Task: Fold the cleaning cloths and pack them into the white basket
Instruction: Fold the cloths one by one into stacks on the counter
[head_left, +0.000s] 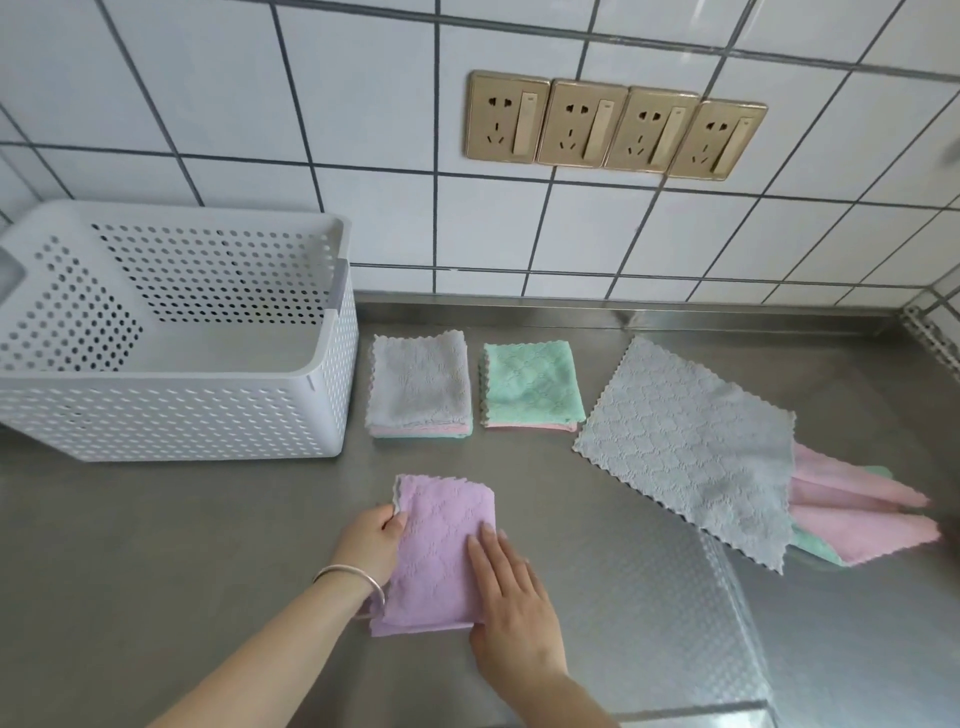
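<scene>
White perforated plastic basket (171, 410) is sitting at the counter's left, nothing visible inside. Folding step is in hand: folded lilac microfibre cloth (439, 551) is lying on the steel counter (156, 571) in front of it. Left hand (371, 540) is pinching the cloth's left edge; right hand (511, 597) is pressing flat on top, fingers straight. Next move probably needs one more fold or a lift onto a stack. Count: one basket, two folded stacks (421, 387), one loose heap topped by an unfolded grey cloth (691, 447), four brass wall sockets (615, 124).
</scene>
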